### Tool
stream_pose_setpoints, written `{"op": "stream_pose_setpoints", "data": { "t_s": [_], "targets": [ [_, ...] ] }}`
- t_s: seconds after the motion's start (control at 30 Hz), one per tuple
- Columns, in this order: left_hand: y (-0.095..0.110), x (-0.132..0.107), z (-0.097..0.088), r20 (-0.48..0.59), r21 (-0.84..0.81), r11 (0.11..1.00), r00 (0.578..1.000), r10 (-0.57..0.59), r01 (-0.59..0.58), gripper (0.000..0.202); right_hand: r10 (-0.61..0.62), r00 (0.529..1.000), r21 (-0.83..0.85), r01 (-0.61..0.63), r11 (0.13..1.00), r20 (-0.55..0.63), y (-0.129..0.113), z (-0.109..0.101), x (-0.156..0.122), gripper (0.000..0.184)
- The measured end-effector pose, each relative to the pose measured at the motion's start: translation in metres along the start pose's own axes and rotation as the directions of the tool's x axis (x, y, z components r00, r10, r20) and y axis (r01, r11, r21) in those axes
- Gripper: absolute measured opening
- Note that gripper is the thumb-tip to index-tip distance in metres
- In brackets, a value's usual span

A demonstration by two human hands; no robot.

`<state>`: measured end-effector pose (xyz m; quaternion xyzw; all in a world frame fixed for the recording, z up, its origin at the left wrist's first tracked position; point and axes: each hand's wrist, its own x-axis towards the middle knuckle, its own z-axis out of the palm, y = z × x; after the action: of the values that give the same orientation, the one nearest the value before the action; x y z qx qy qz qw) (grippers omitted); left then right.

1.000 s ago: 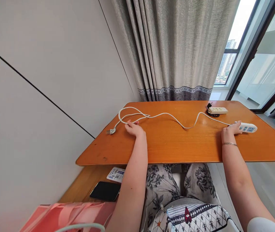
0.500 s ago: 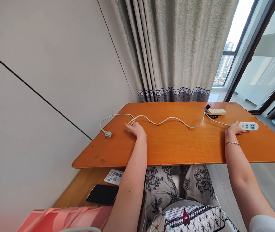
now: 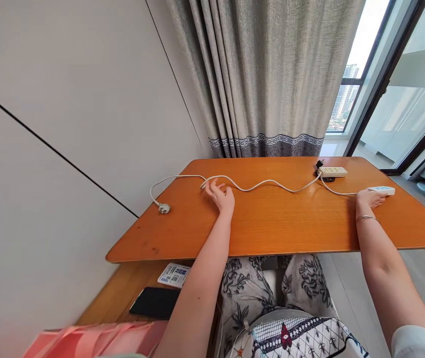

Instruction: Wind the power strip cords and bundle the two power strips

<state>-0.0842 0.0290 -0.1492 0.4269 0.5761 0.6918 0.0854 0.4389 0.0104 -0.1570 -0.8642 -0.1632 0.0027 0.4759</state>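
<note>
A white power strip (image 3: 381, 190) lies near the right side of the orange table (image 3: 272, 223), and my right hand (image 3: 369, 198) is closed on its near end. Its long white cord (image 3: 268, 184) snakes leftward across the tabletop to a white plug (image 3: 163, 208) resting near the left edge. My left hand (image 3: 221, 196) sits on the table beside the cord's middle stretch, fingers spread and raised a little, holding nothing. A thin bracelet circles my right wrist.
A second, cream power strip (image 3: 332, 171) with a black plug lies at the back right. Grey curtains (image 3: 268, 74) hang behind the table. On a lower shelf at left rest a black phone (image 3: 155, 303) and a card (image 3: 173, 275). A pink bag (image 3: 96, 338) is near my lap.
The cord's loop near the plug has been stretched out, and the plug now lies further left. My left hand slid right and let go of the cord; my right hand pulled the strip slightly right.
</note>
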Motion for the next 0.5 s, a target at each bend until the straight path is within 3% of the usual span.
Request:
{"op": "stream_pose_setpoints", "data": {
  "t_s": [0.07,0.17,0.3,0.4,0.5],
  "targets": [
    [-0.002,-0.003,0.003,0.077,0.002,1.0,0.997,0.004,-0.004,0.052,0.104,0.994,-0.021,-0.105,0.994,-0.036,-0.005,0.002,-0.006,0.076],
    [-0.004,-0.008,0.008,0.176,0.006,0.999,0.983,0.041,-0.042,0.05,0.059,0.998,-0.066,-0.059,0.996,-0.01,-0.008,0.005,-0.015,0.074],
    [-0.01,-0.013,0.014,0.265,0.017,0.997,0.962,0.072,-0.079,0.044,-0.161,0.987,-0.106,0.16,0.981,0.0,-0.006,0.004,-0.026,0.068],
    [-0.014,-0.015,0.017,0.312,0.029,0.995,0.947,0.081,-0.095,0.041,-0.401,0.913,-0.125,0.407,0.905,0.075,-0.013,0.005,-0.032,0.056],
    [-0.017,-0.017,0.018,0.351,0.028,0.993,0.931,0.101,-0.118,0.04,-0.56,0.79,-0.166,0.605,0.779,0.25,-0.033,0.012,-0.035,0.051]
  ]
}}
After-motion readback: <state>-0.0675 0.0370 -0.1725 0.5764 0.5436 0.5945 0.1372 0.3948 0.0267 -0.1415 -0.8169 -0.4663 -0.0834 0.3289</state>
